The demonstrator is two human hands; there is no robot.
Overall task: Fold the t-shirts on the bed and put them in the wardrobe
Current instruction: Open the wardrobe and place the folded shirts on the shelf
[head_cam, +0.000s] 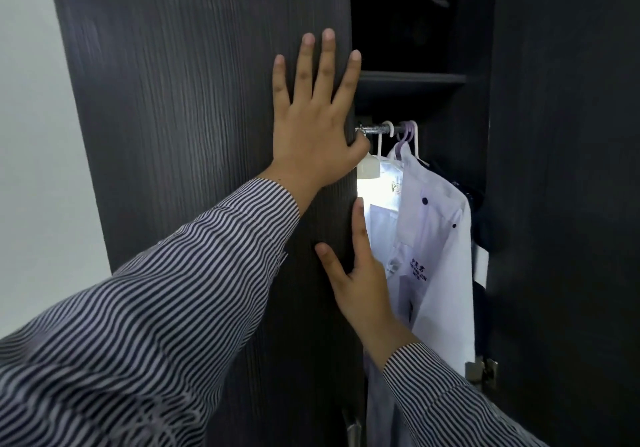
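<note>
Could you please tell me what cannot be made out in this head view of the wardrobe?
- Folded t-shirts: none seen; the dark wood-grain wardrobe door hides the left interior.
- Compartment above the dark inner shelf: too dark to read.
- Right hand: fingers behind the door edge, so its grip is unclear; the left hand lies flat on the door.
- White hanging shirt: lower part cut off by the striped sleeve.

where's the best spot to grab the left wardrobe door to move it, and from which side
Take the door's free vertical edge beside the opening, coming from the right, the wardrobe's open side. That edge is exposed along its height, so fingers can wrap behind it, as the right hand does low down. The face is flat: the left hand can only press it.
</note>
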